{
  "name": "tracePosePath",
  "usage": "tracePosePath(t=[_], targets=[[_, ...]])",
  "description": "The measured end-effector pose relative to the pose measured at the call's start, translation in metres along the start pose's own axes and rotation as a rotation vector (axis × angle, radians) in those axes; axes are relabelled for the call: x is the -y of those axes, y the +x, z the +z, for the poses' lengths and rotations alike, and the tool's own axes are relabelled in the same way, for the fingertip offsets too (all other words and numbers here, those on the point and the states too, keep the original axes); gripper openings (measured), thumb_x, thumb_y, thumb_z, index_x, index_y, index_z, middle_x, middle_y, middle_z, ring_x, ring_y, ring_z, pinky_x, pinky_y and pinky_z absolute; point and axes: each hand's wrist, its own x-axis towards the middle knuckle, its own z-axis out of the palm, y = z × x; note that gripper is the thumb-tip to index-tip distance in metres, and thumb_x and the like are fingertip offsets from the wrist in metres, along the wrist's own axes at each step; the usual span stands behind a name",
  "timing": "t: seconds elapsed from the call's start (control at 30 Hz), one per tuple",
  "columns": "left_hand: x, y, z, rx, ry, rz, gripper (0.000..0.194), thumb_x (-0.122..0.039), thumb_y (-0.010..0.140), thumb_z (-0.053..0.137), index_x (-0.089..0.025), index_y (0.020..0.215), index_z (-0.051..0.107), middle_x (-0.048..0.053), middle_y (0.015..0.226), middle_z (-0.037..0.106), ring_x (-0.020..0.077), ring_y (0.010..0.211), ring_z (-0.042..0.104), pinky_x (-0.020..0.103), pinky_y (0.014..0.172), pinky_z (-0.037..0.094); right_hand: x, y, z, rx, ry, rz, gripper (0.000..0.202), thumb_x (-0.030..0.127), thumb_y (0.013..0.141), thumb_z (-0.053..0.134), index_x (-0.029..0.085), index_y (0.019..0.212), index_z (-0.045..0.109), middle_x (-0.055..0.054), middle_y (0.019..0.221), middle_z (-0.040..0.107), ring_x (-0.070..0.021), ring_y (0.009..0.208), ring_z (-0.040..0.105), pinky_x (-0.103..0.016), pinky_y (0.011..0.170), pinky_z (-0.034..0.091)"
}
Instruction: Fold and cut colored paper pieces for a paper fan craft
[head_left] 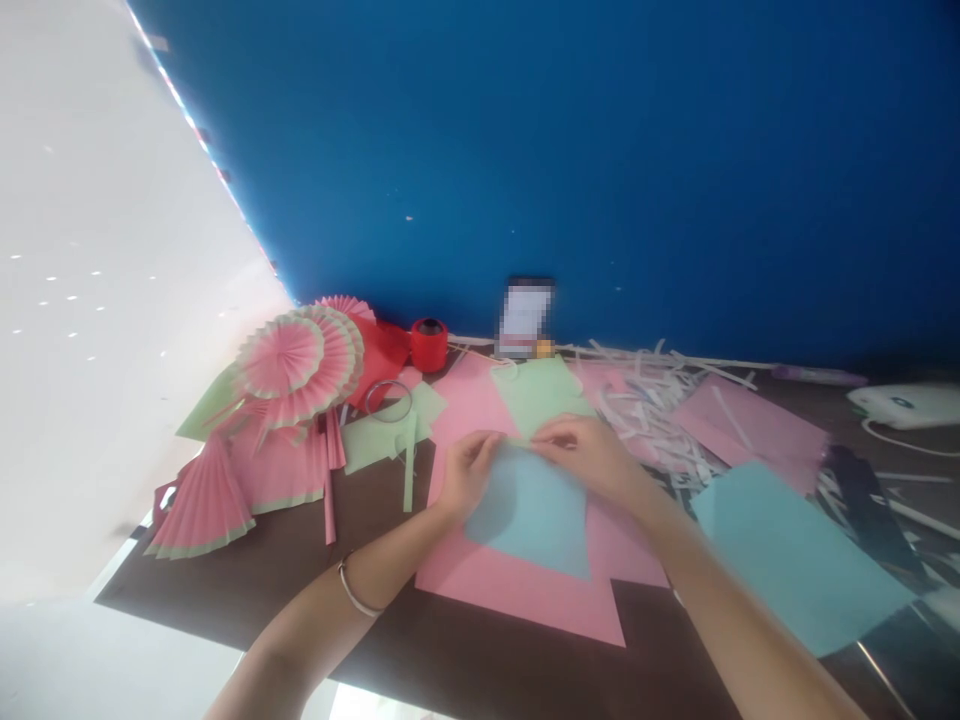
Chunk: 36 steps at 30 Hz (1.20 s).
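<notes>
And here both hands are brought together, nearer than the red roll (429, 350) and off to its right. A narrow pale band (517, 441) is pinched at two points: one end is taken between the thumb and finger of the left hand (469, 470), the other by the right hand (589, 452), fingertips closed down with no gap seen. Whether that band is a loose strip or a folded sheet edge cannot be told through the blur. Just below it, to the right of the roll and nearer, the central blue sheet (536, 515) is laid flat over a large pink sheet (517, 595), with a green sheet (541, 390) on the far side, right of the roll.

Now for the danger: by the look of it, only the very edge is gripped, so a crooked line could be caused by one pinch being pulled harder than the other. The sheets underneath look loose, and could be dragged askew by a forearm. Well to the roll's right, white paper scraps (652, 400) are heaped, and one could be swept in. To the roll's left, the pleated pink fans (281, 355) could be crushed by a careless left elbow.
</notes>
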Motion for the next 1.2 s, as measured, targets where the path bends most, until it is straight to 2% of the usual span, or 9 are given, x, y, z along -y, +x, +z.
tracePosePath(t=[0.27,0.4,0.5,0.6,0.73,0.83,0.93,1.1,1.2], targets=[[-0.001,-0.001,0.0,0.002,0.004,0.007,0.026,-0.036,0.083,0.053,-0.015,0.077,0.069,0.006,0.079,0.067,0.0173,0.075,0.059,0.028,0.069,0.044,0.001,0.0,0.003,-0.025,-0.093,-0.043,0.022,0.027,0.077,0.051,0.019,0.064,0.067,-0.005,0.075,0.066,-0.0196,0.072,0.06,-0.029,0.063,0.045],[-0.003,0.0,0.0,-0.021,-0.026,-0.025,0.025,-0.037,0.08,0.056,-0.016,0.077,0.069,0.006,0.08,0.068,0.0177,0.076,0.06,0.028,0.071,0.044,0.0,0.0,0.005,-0.054,-0.07,-0.047,0.019,0.027,0.075,0.053,0.019,0.067,0.067,-0.006,0.08,0.067,-0.0194,0.074,0.061,-0.028,0.065,0.046],[-0.004,0.0,-0.001,-0.023,-0.03,-0.03,0.026,-0.039,0.08,0.056,-0.017,0.078,0.069,0.005,0.081,0.068,0.0177,0.078,0.06,0.029,0.072,0.045,0.0,0.001,0.004,-0.039,-0.044,-0.042,0.017,0.025,0.075,0.053,0.019,0.066,0.067,-0.005,0.075,0.066,-0.0186,0.071,0.061,-0.029,0.066,0.047],[-0.004,0.002,-0.001,0.029,-0.08,-0.091,0.027,-0.041,0.079,0.057,-0.017,0.084,0.069,0.006,0.084,0.068,0.0181,0.081,0.06,0.029,0.072,0.046,0.0,0.001,0.004,-0.048,-0.053,-0.059,0.017,0.024,0.075,0.053,0.019,0.064,0.066,-0.005,0.076,0.066,-0.0186,0.071,0.061,-0.029,0.066,0.046],[0.0,0.005,-0.003,0.148,-0.116,-0.202,0.035,-0.038,0.069,0.069,-0.019,0.098,0.067,0.007,0.097,0.067,0.0206,0.089,0.061,0.031,0.076,0.047,0.002,-0.001,0.004,-0.062,-0.068,-0.118,0.019,0.024,0.078,0.051,0.02,0.066,0.066,-0.005,0.079,0.065,-0.0185,0.073,0.06,-0.029,0.065,0.046],[0.002,0.006,-0.002,0.142,-0.048,-0.159,0.03,-0.033,0.067,0.072,-0.019,0.093,0.068,0.007,0.103,0.066,0.0218,0.098,0.059,0.033,0.084,0.046,0.0,-0.002,0.007,-0.059,-0.059,-0.147,0.019,0.026,0.078,0.051,0.021,0.067,0.065,-0.005,0.079,0.064,-0.0187,0.072,0.061,-0.03,0.065,0.046],[0.004,0.005,0.0,0.135,0.017,-0.064,0.019,-0.029,0.071,0.068,-0.018,0.087,0.067,0.007,0.095,0.068,0.0205,0.093,0.062,0.034,0.084,0.047,-0.005,-0.002,0.014,-0.124,-0.023,-0.125,0.012,0.026,0.076,0.055,0.02,0.072,0.064,-0.005,0.082,0.063,-0.018,0.07,0.061,-0.03,0.063,0.047],[0.007,0.001,0.002,0.114,0.082,0.081,0.033,-0.02,0.069,0.068,-0.019,0.101,0.06,0.006,0.098,0.068,0.0195,0.094,0.063,0.033,0.082,0.049,-0.016,-0.003,0.033,-0.167,0.049,-0.159,0.009,0.024,0.079,0.052,0.022,0.077,0.06,-0.002,0.085,0.059,-0.0156,0.073,0.061,-0.028,0.065,0.049],[0.009,-0.001,0.002,0.113,0.128,0.105,0.03,-0.017,0.071,0.066,-0.02,0.099,0.058,0.005,0.096,0.068,0.0183,0.09,0.065,0.032,0.08,0.05,-0.018,-0.004,0.041,-0.187,0.038,-0.15,0.011,0.026,0.081,0.051,0.023,0.084,0.061,-0.002,0.087,0.059,-0.0162,0.075,0.06,-0.028,0.064,0.049]])
